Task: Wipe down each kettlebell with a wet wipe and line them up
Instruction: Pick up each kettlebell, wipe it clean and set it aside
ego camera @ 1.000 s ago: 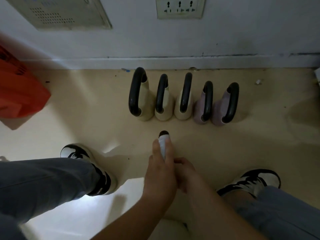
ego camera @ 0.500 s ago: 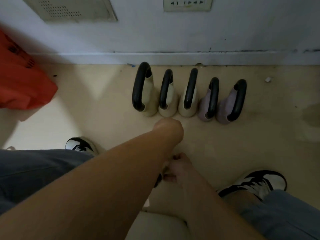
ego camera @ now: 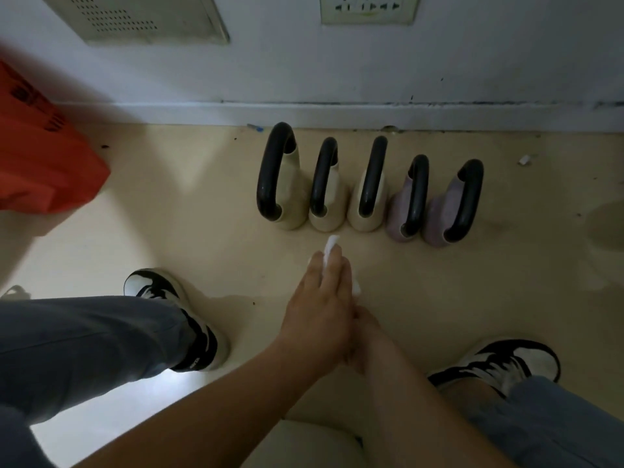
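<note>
Five kettlebells [ego camera: 366, 221] in a row by the wall [ego camera: 337, 69], upper centre of frame.
Lining-up looks finished; which ones are wiped cannot be judged. Left hand [ego camera: 320, 298] pinches the wet wipe [ego camera: 331, 246] just below the row (right hand [ego camera: 369, 332] mostly hidden, state unclear).

Count, floor along wall.
Cream rounded kettlebells with black loop handles [ego camera: 294, 197] [ego camera: 338, 201] [ego camera: 366, 224]: 3.
Mauve rounded kettlebells with black loop handles [ego camera: 398, 211] [ego camera: 439, 221]: 2.
Row total: 5.
White wet wipe [ego camera: 332, 243]: 1.
Bare hands: 2, left hand [ego camera: 320, 309] and right hand [ego camera: 369, 332].
Black-and-white sneakers [ego camera: 162, 288] [ego camera: 513, 363]: 2.
Orange plastic bag [ego camera: 44, 157]: 1.
Cream wall socket plate [ego camera: 366, 15]: 1.
Grey vented wall panel [ego camera: 141, 18]: 1.
</note>
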Motion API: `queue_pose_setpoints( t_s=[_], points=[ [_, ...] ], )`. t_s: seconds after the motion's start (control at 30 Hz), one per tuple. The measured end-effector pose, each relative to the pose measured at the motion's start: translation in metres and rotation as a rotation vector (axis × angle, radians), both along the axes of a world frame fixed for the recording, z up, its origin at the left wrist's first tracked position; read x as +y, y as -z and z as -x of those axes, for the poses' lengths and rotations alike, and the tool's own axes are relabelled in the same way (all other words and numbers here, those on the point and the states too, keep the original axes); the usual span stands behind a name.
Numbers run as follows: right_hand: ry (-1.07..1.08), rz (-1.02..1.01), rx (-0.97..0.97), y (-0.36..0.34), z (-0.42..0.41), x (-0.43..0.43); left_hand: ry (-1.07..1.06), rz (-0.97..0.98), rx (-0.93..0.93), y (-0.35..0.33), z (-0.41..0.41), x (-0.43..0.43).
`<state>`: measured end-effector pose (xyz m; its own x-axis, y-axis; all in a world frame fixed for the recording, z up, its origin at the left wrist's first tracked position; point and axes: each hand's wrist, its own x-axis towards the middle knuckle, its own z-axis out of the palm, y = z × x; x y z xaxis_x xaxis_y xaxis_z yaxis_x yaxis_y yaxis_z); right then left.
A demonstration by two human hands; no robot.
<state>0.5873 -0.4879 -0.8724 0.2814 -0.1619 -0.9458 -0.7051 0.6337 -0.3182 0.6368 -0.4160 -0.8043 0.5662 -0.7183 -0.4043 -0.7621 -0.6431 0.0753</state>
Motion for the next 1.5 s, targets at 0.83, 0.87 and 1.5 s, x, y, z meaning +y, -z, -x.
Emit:
queue_pose_setpoints(
  t_s=[0.83,0.87,1.5],
  points=[
    [0.079,-0.13,0.0,0.004,0.005,-0.001,-0.72,0.233,0.224,0.004,-0.024,-0.039],
    [0.052,-0.101,0.001,0.002,0.004,-0.001,-0.712,0.308,0.196,0.004,-0.012,-0.027],
    [-0.084,0.181,0.051,0.01,-0.021,0.036,-0.057,0.166,0.203,0.001,-0.053,0.081]
  ],
)
